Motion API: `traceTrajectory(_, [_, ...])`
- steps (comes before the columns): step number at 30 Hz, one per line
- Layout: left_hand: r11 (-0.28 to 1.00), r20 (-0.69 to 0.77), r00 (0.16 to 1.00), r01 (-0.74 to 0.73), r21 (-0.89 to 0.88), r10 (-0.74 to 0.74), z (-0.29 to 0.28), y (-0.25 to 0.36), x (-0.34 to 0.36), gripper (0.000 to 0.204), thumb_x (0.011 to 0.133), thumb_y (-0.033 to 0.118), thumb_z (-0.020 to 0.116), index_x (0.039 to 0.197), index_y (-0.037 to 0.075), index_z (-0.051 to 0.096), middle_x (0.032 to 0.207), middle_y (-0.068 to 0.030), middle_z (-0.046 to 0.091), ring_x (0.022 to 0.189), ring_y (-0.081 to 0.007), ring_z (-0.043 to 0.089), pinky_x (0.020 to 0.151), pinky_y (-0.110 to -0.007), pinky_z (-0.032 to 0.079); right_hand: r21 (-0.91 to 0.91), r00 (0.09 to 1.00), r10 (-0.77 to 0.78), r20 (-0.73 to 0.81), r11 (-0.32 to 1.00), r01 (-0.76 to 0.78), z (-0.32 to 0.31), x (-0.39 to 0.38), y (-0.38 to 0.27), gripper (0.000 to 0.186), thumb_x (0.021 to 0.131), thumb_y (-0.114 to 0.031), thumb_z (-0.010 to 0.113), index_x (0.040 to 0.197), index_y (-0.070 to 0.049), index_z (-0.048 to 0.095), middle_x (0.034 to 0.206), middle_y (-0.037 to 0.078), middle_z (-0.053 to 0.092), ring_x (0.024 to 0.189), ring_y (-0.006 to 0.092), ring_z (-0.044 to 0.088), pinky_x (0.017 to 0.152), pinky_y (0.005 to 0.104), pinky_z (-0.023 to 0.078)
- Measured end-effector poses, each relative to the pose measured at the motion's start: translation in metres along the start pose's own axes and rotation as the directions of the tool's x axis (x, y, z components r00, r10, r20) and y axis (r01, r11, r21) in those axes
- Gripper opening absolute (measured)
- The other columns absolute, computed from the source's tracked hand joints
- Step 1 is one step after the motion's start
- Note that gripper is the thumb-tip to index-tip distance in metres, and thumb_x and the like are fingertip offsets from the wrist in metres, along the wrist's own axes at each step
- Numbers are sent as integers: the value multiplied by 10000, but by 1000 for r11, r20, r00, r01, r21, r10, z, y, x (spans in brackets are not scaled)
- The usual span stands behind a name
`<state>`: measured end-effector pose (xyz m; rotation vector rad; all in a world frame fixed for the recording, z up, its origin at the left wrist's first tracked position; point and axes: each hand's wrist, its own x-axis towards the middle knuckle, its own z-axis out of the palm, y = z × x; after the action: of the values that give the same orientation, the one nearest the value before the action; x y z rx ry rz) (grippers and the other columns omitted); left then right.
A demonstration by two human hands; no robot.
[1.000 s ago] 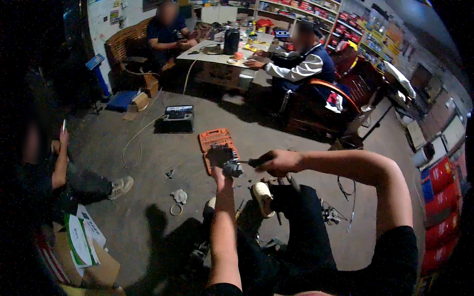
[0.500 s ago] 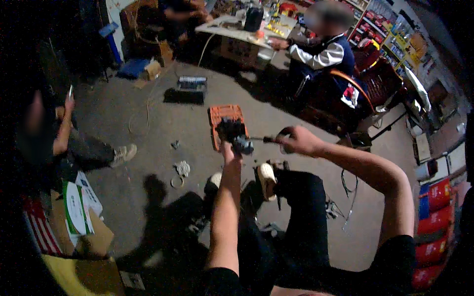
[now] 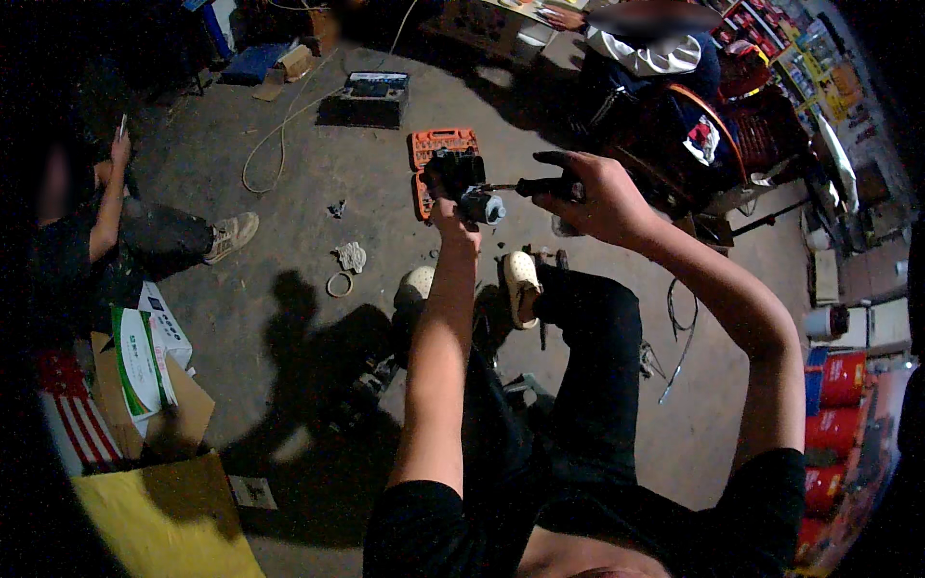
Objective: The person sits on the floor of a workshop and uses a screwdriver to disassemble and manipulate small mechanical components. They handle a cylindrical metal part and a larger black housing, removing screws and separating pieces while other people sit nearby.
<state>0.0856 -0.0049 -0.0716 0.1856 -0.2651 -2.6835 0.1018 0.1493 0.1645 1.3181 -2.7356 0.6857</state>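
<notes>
My left hand (image 3: 451, 218) is closed around a dark mechanical part (image 3: 451, 173) with a silver cylindrical end (image 3: 489, 208), held up at arm's length. From the right, my right hand (image 3: 612, 200) grips the dark handle of a screwdriver (image 3: 509, 187), one finger stretched out above it. The thin shaft points left and meets the part beside its silver end; whether the tip sits in a screw cannot be made out. Behind the part, an orange tool case (image 3: 443, 138) lies spread on the floor, partly covered by it.
A black battery (image 3: 361, 106) stands beyond, near a loose cable. Left of my shoes lie a pale metal cover (image 3: 350, 256) and a ring (image 3: 339, 284). One person sits at left with a phone; another sits by the table (image 3: 472, 21). Cartons (image 3: 188, 405) stand at lower left.
The whole scene has shifted upward in the picture, cutting off more of the table. A finger of my right hand has straightened; the part and screwdriver stay together.
</notes>
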Motion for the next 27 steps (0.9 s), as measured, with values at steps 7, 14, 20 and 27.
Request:
traceTrajectory(7, [1000, 44, 999, 20, 1, -20, -9, 5, 2, 388, 941, 379, 409, 1208, 110, 491, 1103, -27, 566, 930, -200, 570, 780, -346, 500, -36, 977, 111, 182, 994, -107, -5, -2, 3, 277, 754, -186, 670, 983, -34, 629, 862, 163, 625, 750, 314, 606, 662, 393, 490])
traceTrajectory(14, [997, -113, 991, 79, 2, -79, 1, 5, -2, 365, 939, 383, 413, 1164, 118, 525, 1065, -22, 586, 933, -193, 577, 780, -354, 504, -42, 990, 58, 130, 998, -53, -9, -6, 1, 294, 704, -79, 696, 984, -9, 638, 884, 140, 600, 784, 275, 602, 700, 358, 503])
traceTrajectory(20, [998, -114, 992, 54, -28, -57, 9, 1, -2, 318, 913, 333, 495, 1103, 80, 528, 989, -30, 584, 844, -174, 581, 720, -345, 507, 32, 987, 114, 112, 993, -118, -14, -15, -8, 285, 699, -91, 709, 955, 14, 644, 874, 146, 602, 771, 275, 597, 709, 352, 494])
traceTrajectory(27, [998, -115, 992, 43, -41, -47, 1, 1, 6, 287, 916, 298, 498, 1100, 79, 521, 990, -47, 601, 854, -202, 599, 740, -343, 530, 74, 985, 145, 97, 986, -153, -10, -13, -7, 274, 701, -97, 712, 946, 9, 650, 861, 150, 604, 771, 270, 589, 708, 353, 485])
